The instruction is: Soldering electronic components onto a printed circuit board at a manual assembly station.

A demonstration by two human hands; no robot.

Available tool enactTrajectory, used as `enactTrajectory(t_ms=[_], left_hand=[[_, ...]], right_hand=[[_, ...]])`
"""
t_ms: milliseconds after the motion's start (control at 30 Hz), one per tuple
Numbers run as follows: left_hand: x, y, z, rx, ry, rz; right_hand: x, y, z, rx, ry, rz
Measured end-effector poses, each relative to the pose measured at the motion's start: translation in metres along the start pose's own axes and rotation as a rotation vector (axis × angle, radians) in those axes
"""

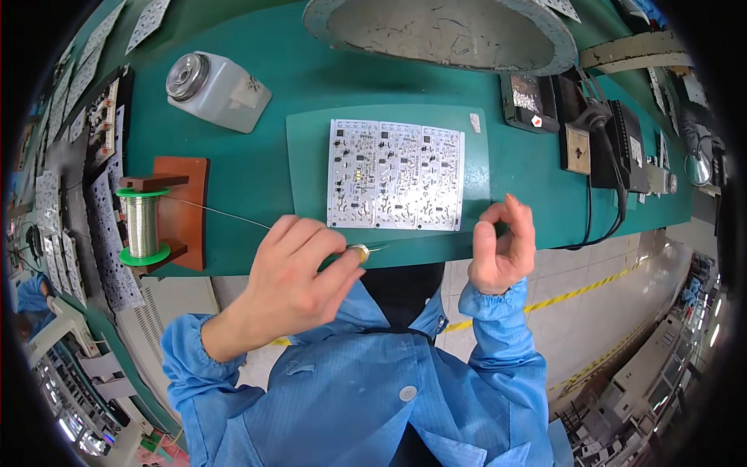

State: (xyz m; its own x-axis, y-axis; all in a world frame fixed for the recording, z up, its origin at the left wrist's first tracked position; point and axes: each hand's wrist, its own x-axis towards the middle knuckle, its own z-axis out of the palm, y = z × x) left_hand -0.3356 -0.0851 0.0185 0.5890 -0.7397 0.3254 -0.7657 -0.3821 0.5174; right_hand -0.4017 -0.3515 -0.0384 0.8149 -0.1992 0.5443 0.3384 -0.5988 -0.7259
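Note:
My left hand point(292, 272) is closed, its thumb and forefinger pinching a small yellowish round part with thin wire leads point(360, 253) just off the near edge of the mat. A thin solder wire point(222, 211) runs from the spool point(142, 226) to the back of that hand's fingers, where I lose sight of it. Off to the right, the thumb and forefinger of my right hand point(504, 247) curl into a ring, with no object showing between them. Beyond and between both hands lies a white panel of three joined circuit boards point(398, 175), populated with small parts.
The panel rests on a light green mat point(311, 140). A brown stand point(194, 210) carries the spool. A white bottle with metal cap point(226, 93) stands far left. A large round lamp hood point(443, 39) overhangs the back. Soldering station gear point(622, 140) and cables sit right.

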Motion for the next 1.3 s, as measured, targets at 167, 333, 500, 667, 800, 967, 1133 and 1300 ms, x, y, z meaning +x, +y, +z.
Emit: enactTrajectory(t_ms=[167, 333, 500, 667, 800, 967, 1133, 1300], left_hand=[[-0.018, -0.004, 0.011, 0.062, 0.083, -0.037], [-0.015, -0.003, 0.022, 0.003, 0.128, -0.058], [-0.019, 0.001, 0.028, 0.029, 0.2, -0.093], [-0.014, 0.004, 0.019, 0.05, 0.108, -0.096], [-0.034, 0.002, 0.011, -0.089, 0.225, -0.132], [-0.031, 0.009, 0.009, -0.298, 0.227, -0.252], [-0.028, 0.01, 0.021, -0.387, 0.289, -0.347], [-0.017, 0.012, 0.022, -0.403, 0.301, -0.444]], right_hand=[[0.03, -0.021, -0.001, -0.18, -0.376, -0.144], [0.035, -0.028, 0.003, -0.362, -0.504, -0.217], [0.035, -0.034, 0.014, -0.473, -0.441, -0.273], [0.026, -0.049, 0.018, -0.525, -0.409, -0.256], [0.036, -0.043, 0.021, -0.333, -0.356, -0.127], [0.043, -0.021, 0.018, -0.37, -0.347, -0.049], [0.04, -0.027, 0.018, -0.443, -0.327, -0.029], [0.029, -0.031, 0.013, -0.415, -0.303, -0.039]])
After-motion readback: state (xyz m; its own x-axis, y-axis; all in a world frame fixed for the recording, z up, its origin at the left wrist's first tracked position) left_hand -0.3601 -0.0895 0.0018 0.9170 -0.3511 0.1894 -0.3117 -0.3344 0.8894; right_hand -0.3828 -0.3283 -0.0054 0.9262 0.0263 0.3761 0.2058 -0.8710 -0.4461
